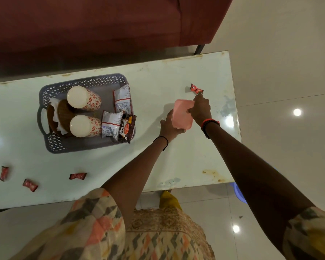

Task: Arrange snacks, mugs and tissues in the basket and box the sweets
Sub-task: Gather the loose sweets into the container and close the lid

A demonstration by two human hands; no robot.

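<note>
The surface [158, 76] carried a box [182, 114] gripped by the left hand [170, 126]; right fingers [199, 95] pinched a sweet [196, 89] near the far right corner. Best kept pinched until over the box.

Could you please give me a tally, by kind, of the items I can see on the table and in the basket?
Mugs: 2
Snack packets: 3
Wrapped sweets: 4
Pink box: 1
Basket: 1
Total: 11
</note>
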